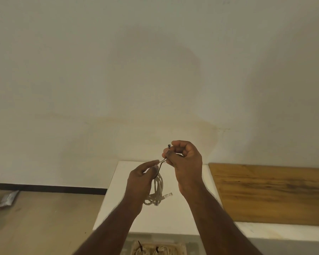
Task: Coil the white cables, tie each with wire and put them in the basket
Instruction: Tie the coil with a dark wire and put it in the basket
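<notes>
A coiled white cable (157, 190) hangs in the air over the white table (173, 221), its clear plug ends dangling low. My left hand (142, 178) grips the top of the coil. A thin black wire tie (162, 161) runs from the coil up to my right hand (184, 161), which pinches its upper end between thumb and fingers. At the bottom edge stands the basket (182, 248), holding two white coils bound with black ties (158, 250).
A wooden board (274, 192) lies on the white surface at the right, against the wall. The tan floor at the left holds a small silver packet (8, 198) near the dark skirting. A plain wall fills the upper view.
</notes>
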